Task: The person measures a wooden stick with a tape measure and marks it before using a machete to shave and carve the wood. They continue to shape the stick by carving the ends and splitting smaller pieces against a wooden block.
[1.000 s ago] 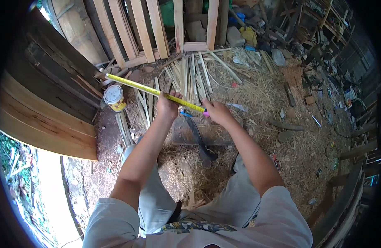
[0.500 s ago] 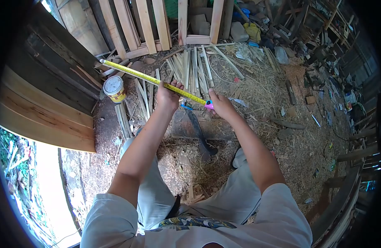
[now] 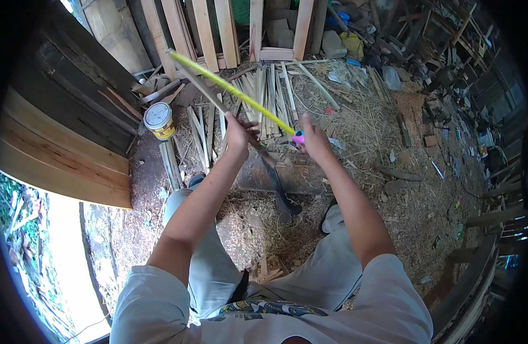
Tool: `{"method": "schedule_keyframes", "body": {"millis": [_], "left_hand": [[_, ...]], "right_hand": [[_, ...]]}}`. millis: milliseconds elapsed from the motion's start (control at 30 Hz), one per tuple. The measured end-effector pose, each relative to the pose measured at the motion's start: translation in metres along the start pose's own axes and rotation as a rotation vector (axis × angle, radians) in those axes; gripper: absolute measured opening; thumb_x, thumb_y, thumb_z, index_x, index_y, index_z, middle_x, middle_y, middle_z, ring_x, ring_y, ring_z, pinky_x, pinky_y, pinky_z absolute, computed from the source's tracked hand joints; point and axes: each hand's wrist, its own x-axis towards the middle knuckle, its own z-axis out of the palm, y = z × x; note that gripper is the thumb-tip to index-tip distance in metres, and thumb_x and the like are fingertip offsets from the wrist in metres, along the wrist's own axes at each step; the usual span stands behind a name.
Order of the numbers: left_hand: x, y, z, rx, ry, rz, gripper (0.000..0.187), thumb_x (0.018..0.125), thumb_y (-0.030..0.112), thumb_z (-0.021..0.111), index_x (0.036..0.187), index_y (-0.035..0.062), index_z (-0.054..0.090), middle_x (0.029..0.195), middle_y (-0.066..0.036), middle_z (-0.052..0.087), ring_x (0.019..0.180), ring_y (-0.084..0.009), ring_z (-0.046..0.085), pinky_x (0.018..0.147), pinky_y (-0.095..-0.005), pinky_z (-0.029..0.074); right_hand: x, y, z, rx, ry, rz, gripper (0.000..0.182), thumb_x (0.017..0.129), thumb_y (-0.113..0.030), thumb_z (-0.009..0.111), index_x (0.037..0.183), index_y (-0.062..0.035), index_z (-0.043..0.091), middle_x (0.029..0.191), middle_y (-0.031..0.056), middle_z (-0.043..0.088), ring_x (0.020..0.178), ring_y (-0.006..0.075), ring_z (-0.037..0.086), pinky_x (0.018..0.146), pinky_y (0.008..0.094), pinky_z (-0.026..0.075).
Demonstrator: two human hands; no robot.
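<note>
1. Left hand [image 3: 237,137] grips thin brown wooden strip [image 3: 205,92]; right hand [image 3: 317,141] grips pink plastic tape-measure case [image 3: 299,137], yellow blade [image 3: 235,92] extended.
2. Strip slants above brown wooden log [image 3: 298,181]. Blade diverges caseward; laying it flat along strip should read truer.
3. Upright pale planks [image 3: 224,34] bound far side; right-hand floor [image 3: 361,149] offers more swing room.

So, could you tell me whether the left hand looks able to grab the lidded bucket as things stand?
Probably not: the left hand has its fingers around a wooden strip, though the way to the lidded bucket on its left looks fairly open.
</note>
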Motion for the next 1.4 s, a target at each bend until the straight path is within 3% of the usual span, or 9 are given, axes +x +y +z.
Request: {"method": "schedule_keyframes", "body": {"millis": [300, 433, 533, 767, 833, 1033, 1100, 1233, 1400], "left_hand": [[-0.001, -0.01, -0.022, 0.098, -0.127, -0.5, 0.067, 0.107, 0.066, 0.018, 0.104, 0.0091, 0.053, 0.071, -0.001, 0.052, 0.058, -0.0169, 0.043, 0.055, -0.035, 0.039], [0.009, -0.004, -0.03, 0.042, -0.074, -0.409, 0.034, 0.107, 0.033, 0.032, 0.097, 0.01, 0.055, 0.074, -0.002, 0.055, 0.058, -0.0175, 0.047, 0.055, -0.038, 0.043], [0.061, -0.027, -0.061, 0.087, -0.006, -0.368, 0.023, 0.105, 0.022, 0.038, 0.097, 0.0093, 0.056, 0.075, -0.002, 0.055, 0.059, -0.0177, 0.047, 0.055, -0.0377, 0.043], [0.029, 0.004, -0.044, 0.068, 0.0, -0.215, 0.014, 0.105, 0.018, 0.061, 0.111, 0.0067, 0.055, 0.092, -0.007, 0.06, 0.079, -0.0216, 0.058, 0.071, -0.0425, 0.052], [0.015, 0.021, -0.039, 0.107, -0.031, -0.215, 0.019, 0.105, 0.02, 0.062, 0.116, 0.0075, 0.054, 0.097, -0.009, 0.062, 0.083, -0.0228, 0.06, 0.076, -0.0448, 0.055], [0.013, 0.031, -0.042, 0.001, -0.07, -0.309, 0.022, 0.105, 0.026, 0.064, 0.113, 0.007, 0.056, 0.109, -0.018, 0.067, 0.091, -0.0304, 0.071, 0.066, -0.0479, 0.063], [0.023, 0.027, -0.046, -0.048, -0.086, -0.302, 0.02, 0.104, 0.024, 0.065, 0.109, 0.0069, 0.057, 0.104, -0.016, 0.067, 0.085, -0.0284, 0.07, 0.064, -0.0459, 0.063], [0.008, 0.039, -0.042, -0.151, -0.06, -0.256, 0.018, 0.103, 0.022, 0.068, 0.1, 0.0066, 0.059, 0.091, -0.009, 0.065, 0.072, -0.0237, 0.067, 0.058, -0.0414, 0.061], [0.004, 0.043, -0.04, -0.17, 0.016, -0.238, 0.025, 0.098, 0.01, 0.071, 0.119, 0.0021, 0.059, 0.102, -0.012, 0.068, 0.089, -0.0265, 0.068, 0.075, -0.0432, 0.058]], "right_hand": [[0.025, 0.046, -0.038, 0.452, 0.014, 0.152, 0.093, 0.098, -0.085, 0.026, 0.081, -0.0033, 0.066, 0.063, 0.0039, 0.06, 0.048, 0.0143, 0.055, 0.045, 0.0289, 0.042], [0.025, 0.091, -0.027, 0.197, -0.15, 0.29, 0.072, 0.099, -0.073, 0.047, 0.078, -0.0062, 0.064, 0.067, 0.0045, 0.062, 0.05, 0.0132, 0.054, 0.044, 0.0287, 0.039], [0.034, 0.158, 0.002, -0.226, -0.309, 0.35, 0.038, 0.086, -0.044, 0.074, 0.084, -0.0062, 0.069, 0.074, 0.0041, 0.066, 0.056, 0.015, 0.057, 0.05, 0.031, 0.044], [-0.002, 0.227, 0.072, -0.742, -0.498, 0.216, 0.048, 0.078, -0.042, 0.083, 0.089, 0.0036, 0.074, 0.087, 0.022, 0.075, 0.084, 0.0352, 0.075, 0.077, 0.0458, 0.06], [0.0, 0.242, 0.087, -0.801, -0.262, 0.083, 0.062, 0.071, -0.043, 0.09, 0.109, 0.0019, 0.071, 0.1, 0.0234, 0.075, 0.098, 0.0406, 0.073, 0.084, 0.0465, 0.058], [0.0, 0.238, 0.121, -0.765, -0.066, -0.05, 0.092, 0.087, -0.047, 0.08, 0.152, -0.0001, 0.036, 0.145, 0.0318, 0.054, 0.125, 0.0493, 0.059, 0.105, 0.0512, 0.05], [-0.003, 0.3, 0.148, -1.042, 0.025, -0.333, 0.077, 0.097, -0.054, 0.067, 0.149, -0.0012, 0.045, 0.149, 0.0304, 0.052, 0.126, 0.0469, 0.061, 0.103, 0.0527, 0.051], [0.017, 0.265, 0.165, -1.112, -0.012, -0.202, 0.075, 0.1, -0.057, 0.061, 0.149, -0.001, 0.048, 0.148, 0.0298, 0.054, 0.128, 0.0429, 0.061, 0.103, 0.0516, 0.05], [-0.017, 0.079, 0.163, 0.46, -0.276, 0.111, 0.048, 0.11, -0.043, 0.052, 0.129, 0.0, 0.059, 0.108, 0.0108, 0.074, 0.092, 0.0221, 0.071, 0.08, 0.038, 0.056]]}}
